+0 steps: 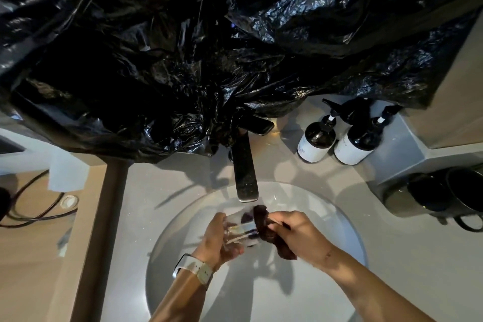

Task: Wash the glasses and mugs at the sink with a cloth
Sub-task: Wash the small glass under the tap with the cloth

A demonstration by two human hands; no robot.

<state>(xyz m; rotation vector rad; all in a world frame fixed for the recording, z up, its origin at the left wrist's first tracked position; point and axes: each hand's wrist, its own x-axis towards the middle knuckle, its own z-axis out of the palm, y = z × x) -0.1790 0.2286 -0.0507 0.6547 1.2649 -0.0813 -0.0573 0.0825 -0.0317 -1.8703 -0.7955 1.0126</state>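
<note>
Over the round white sink (347, 238), my left hand (222, 240) grips a clear drinking glass (241, 230) lying on its side, mouth toward the right. My right hand (300, 235) holds a dark brown cloth (269, 230) pressed against the glass's rim; part of the cloth hangs below my fingers. Both sit just under the spout of the dark tap (245, 175). I cannot tell whether water is running. Two dark mugs (444, 193) stand on the counter at the right.
Crumpled black plastic sheeting (209, 47) covers the wall above the tap. Two dark pump bottles (337, 138) with white labels stand behind the sink on the right. Left of the counter, cables (34, 206) lie on a lower wooden surface.
</note>
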